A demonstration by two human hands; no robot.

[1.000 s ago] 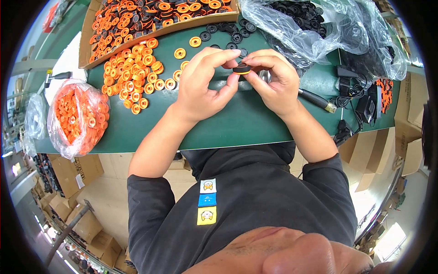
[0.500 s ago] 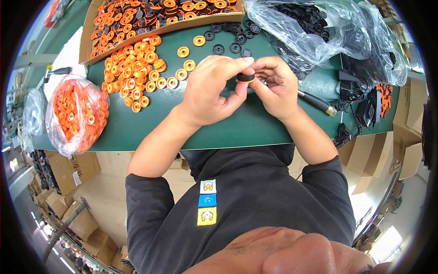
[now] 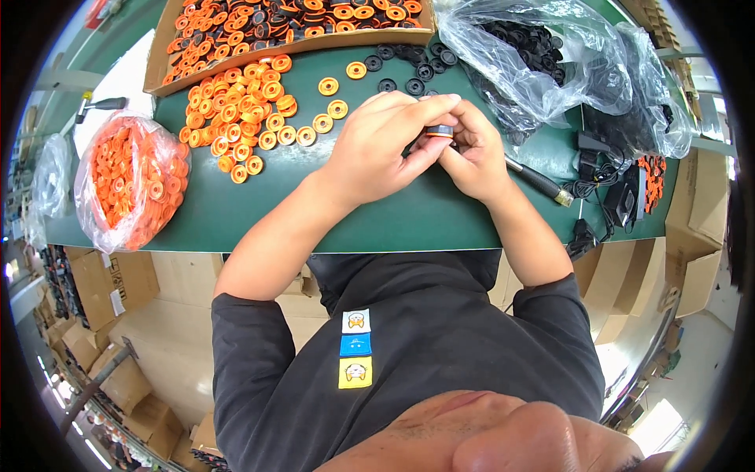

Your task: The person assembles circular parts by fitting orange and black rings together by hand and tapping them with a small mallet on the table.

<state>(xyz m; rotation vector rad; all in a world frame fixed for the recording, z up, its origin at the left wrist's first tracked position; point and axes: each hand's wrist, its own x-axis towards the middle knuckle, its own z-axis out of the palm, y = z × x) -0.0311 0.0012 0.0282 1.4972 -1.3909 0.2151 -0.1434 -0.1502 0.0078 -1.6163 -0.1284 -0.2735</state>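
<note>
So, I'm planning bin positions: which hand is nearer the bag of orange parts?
Left. The left hand is to the right of the bag of orange parts; the right hand is farther right.

The held piece (image 3: pixel 440 131) is black and orange, the loose rings (image 3: pixel 236 102) orange, the loose discs (image 3: pixel 414 86) black, the bench (image 3: pixel 212 216) deep green, the open box (image 3: pixel 160 55) brown, and the black shirt (image 3: pixel 464 338) bears white, blue and cartoon-printed yellow patches (image 3: pixel 355 346).
</note>
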